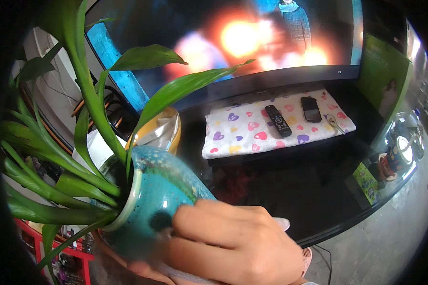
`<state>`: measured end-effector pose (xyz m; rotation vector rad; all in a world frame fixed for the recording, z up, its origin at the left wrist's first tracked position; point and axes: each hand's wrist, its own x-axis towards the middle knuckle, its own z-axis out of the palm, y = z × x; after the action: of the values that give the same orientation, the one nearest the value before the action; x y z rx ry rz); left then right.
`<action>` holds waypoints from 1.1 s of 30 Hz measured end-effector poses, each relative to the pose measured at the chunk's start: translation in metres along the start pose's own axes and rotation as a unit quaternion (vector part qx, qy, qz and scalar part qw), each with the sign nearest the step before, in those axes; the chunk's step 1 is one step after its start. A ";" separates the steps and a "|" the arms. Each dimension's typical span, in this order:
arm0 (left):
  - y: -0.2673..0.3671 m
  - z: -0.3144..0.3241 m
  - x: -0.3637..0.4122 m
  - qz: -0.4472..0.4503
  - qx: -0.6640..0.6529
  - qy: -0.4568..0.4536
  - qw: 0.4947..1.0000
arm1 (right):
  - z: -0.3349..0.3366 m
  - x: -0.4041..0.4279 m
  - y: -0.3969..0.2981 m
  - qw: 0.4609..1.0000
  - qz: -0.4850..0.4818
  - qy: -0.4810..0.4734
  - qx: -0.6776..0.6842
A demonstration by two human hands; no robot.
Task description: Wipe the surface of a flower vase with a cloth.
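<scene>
A glazed turquoise ceramic vase (164, 185) is tilted with its mouth to the left, and long-leaved green plant stems (96, 121) stick out of it. My right hand (235, 242) lies against the vase's side with its fingers curled; the fingertips are blurred. Pale material, apparently a cloth (187, 276), shows below these fingers, and a whitish end (281, 223) shows beyond the knuckles. Along the lower side of the vase, part of my left hand (142, 269) grips it from beneath; the rest is hidden behind the vase and my right hand.
Ahead, a heart-patterned cloth (235, 135) on a black glossy stand (264, 188) holds a remote control (278, 121), a phone (310, 109) and a spoon (335, 123). Behind are a lit television (207, 46) and yellow container (176, 131). A red rack (37, 245) stands lower left.
</scene>
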<state>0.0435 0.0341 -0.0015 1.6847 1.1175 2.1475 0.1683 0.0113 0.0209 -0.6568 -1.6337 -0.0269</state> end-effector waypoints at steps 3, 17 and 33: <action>0.000 0.003 -0.002 -0.003 -0.009 -0.003 1.000 | -0.002 0.005 0.003 0.995 -0.035 0.098 -0.006; -0.002 -0.008 -0.005 -0.011 -0.019 -0.004 1.000 | -0.017 0.009 -0.009 0.992 0.098 0.080 -0.001; -0.009 -0.014 -0.006 -0.016 -0.022 -0.001 1.000 | -0.012 0.017 -0.013 0.981 0.142 0.132 0.016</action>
<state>0.0302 0.0310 -0.0133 1.6393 1.0816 2.1344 0.1736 0.0024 0.0434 -0.8205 -1.2730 0.1170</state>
